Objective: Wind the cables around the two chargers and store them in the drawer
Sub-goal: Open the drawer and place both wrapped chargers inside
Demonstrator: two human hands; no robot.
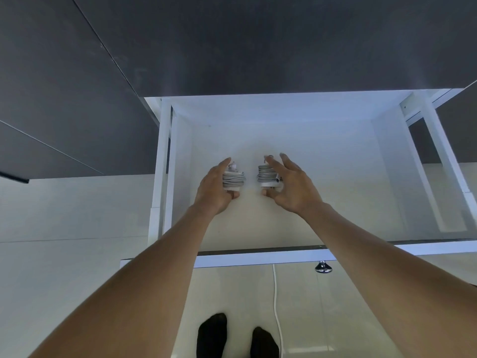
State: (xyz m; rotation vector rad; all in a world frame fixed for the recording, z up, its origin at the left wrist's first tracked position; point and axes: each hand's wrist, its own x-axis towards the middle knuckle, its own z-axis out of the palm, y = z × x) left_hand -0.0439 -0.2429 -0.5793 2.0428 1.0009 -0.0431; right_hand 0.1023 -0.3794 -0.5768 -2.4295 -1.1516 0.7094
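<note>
Two white chargers, each wound with grey cable, are side by side low over the floor of the open white drawer (335, 156). My left hand (215, 189) holds the left charger (233, 180), with the thumb under its near end and the fingers over its far end. My right hand (290, 186) holds the right charger (267, 176) between thumb and index finger, and its other fingers are spread. A small gap separates the two chargers. Whether they touch the drawer floor I cannot tell.
The drawer's front panel (258, 258) with a chrome knob (323, 267) runs across below my forearms. A dark countertop (232, 47) overhangs the drawer's back. A white cable (276, 306) trails on the pale tiled floor beside my feet in black socks (211, 334).
</note>
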